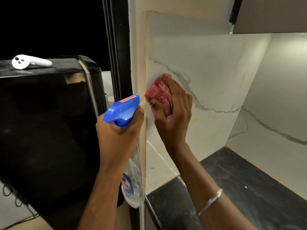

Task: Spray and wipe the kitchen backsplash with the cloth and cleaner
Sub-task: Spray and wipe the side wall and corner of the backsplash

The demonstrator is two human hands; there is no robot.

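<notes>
Your right hand (172, 117) gripped the red-and-white checked cloth (160, 92), bunched up in curled fingers and thumb, and pressed it flat against the marble-patterned backsplash (207, 72). The cloth sat near the panel's left edge, just beside the cream wall corner (141, 63), on a grey vein that ran down and to the right across the stone. A thin metal bangle (210, 202) circled your right forearm.

Your left hand (119, 133) clenched the neck of the spray bottle (123, 110), fingers wrapped under the blue trigger head. The nozzle pointed up and to the right, its tip close to the cloth but apart from it. The clear body of the bottle hung below your wrist, its blue label facing you. Whether a finger lay on the trigger, you could not tell from this angle.

Below your right arm lay the dark stone countertop (249, 188), meeting the backsplash at a corner on the right — a second marbled panel turned along that side. A brown upper cabinet (274, 14) hung above, with light falling beneath it.

To your left stood a tall black appliance (46, 122), and on its top rested a white handheld controller (28, 61). Between the appliance and the wall ran a dark vertical frame (116, 47).
</notes>
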